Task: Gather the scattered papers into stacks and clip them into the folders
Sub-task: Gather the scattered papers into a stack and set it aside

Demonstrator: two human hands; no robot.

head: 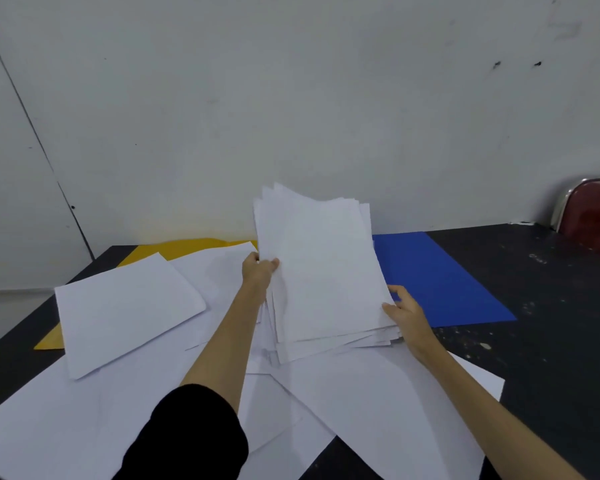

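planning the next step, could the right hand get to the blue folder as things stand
Probably yes, once free: the right hand sits just beside the blue folder, which lies bare, but it is gripping the paper stack with the left hand.

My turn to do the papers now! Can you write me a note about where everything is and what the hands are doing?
Left hand: gripping the left edge of the paper stack, held tilted up over the table.
Right hand: steadying the stack's lower right edge.
Loose sheets lie spread across the table.
Yellow folder: flat at the back left, partly under sheets.
Blue folder: flat at the back right, uncovered.
Done: one uneven stack gathered.
Left: square it up, gather the other sheets, clip stacks into both folders.
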